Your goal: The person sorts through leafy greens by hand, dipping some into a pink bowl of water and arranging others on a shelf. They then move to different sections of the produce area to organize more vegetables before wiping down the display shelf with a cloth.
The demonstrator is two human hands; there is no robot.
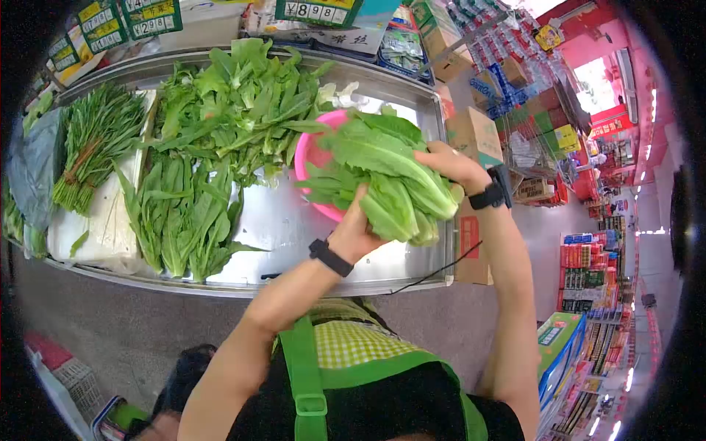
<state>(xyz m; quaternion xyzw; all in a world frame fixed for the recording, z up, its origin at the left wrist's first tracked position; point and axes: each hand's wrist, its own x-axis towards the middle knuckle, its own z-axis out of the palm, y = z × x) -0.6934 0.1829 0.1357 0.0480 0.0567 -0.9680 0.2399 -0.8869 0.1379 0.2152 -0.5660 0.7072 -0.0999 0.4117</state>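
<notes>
Between my two hands I hold a bunch of leafy lettuce point(393, 165), its pale cut stems pointing right and its leaf tips left. My left hand point(355, 229) is closed round its lower side, with some fingers hidden under the leaves. On the upper right, my right hand point(454, 165) grips it near the stem end. Partly behind the bunch is a pink basin point(301, 160) on the metal counter point(265, 220). A heap of loose lettuce point(243, 110) lies at the back of the counter, and more long leafy greens point(184, 209) lie at the front left.
A tied bundle of thin greens point(95, 140) rests on a white board point(99, 239) at the left. Price signs point(320, 11) hang along the back. Cardboard boxes point(471, 136) stand off the counter's right end, with a shopping cart point(533, 132) beyond them. A black cord point(441, 268) crosses the front right corner.
</notes>
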